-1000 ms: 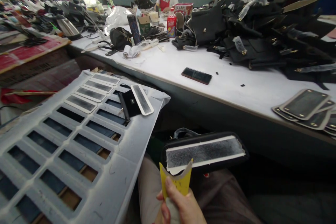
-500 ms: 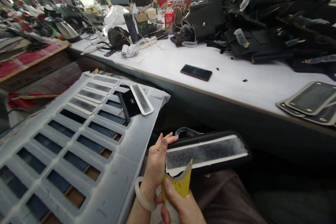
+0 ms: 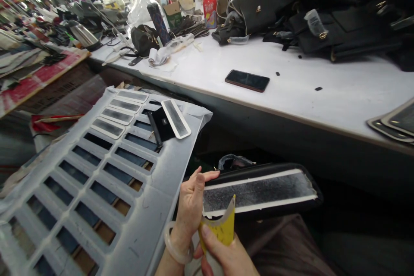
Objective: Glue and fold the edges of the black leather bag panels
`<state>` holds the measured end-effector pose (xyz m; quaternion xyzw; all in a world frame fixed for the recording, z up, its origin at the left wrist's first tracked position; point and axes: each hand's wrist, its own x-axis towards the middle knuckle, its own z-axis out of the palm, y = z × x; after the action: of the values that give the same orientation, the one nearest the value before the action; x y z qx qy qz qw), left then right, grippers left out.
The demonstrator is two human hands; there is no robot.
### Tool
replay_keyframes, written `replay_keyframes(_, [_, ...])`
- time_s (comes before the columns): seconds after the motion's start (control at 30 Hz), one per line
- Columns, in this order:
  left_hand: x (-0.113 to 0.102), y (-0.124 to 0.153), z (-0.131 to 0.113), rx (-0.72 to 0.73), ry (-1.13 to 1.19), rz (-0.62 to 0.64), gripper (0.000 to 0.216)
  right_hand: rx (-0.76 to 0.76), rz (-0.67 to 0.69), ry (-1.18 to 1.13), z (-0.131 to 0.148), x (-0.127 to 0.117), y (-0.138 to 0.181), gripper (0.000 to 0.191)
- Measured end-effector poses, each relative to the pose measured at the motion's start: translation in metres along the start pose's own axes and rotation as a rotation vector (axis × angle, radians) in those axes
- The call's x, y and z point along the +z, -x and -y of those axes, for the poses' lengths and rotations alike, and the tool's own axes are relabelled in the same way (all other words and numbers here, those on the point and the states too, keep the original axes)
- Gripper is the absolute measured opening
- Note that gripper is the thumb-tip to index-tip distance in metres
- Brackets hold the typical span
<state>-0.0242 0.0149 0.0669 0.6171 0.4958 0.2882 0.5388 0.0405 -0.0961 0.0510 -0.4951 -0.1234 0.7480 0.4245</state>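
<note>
A black bag [image 3: 310, 209] lies on its side across my lap, its long base facing me. On that base is a white-edged panel [image 3: 258, 189] with a dark, rough-looking middle. My left hand [image 3: 192, 198], with a pale bangle at the wrist, holds the bag's near left end, its fingers along the upper edge and its thumb pointing up. In my right hand [image 3: 223, 250] is a bent yellow scraper [image 3: 223, 226] with a curved greyish edge, pinched under the thumb. The scraper's tip overlaps the panel's lower left end in view; whether they touch I cannot tell.
To the left stands a pale slotted board [image 3: 142, 194] with several white-edged panels [image 3: 124, 105] and a small black piece [image 3: 163, 123]. A white table [image 3: 194, 69] runs behind, bearing a phone [image 3: 247, 80], a red bottle [image 3: 210, 6] and piled black bags [image 3: 339, 30].
The view has tilted down and shifted slightly. The bag sits a little further right in view, while both hands keep nearly the same pose and hold.
</note>
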Motion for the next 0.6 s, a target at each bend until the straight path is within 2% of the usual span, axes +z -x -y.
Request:
replay_keyframes(0.27, [0.002,0.0,-0.004,-0.072,-0.043,-0.027,0.059,0.045,0.111,-0.052,-0.004,-0.008,-0.004,0.076])
replay_keyframes(0.6, [0.011,-0.002,-0.005,-0.129,-0.151,-0.117,0.057,0.047,0.104,-0.115,-0.003,-0.014,-0.008,0.071])
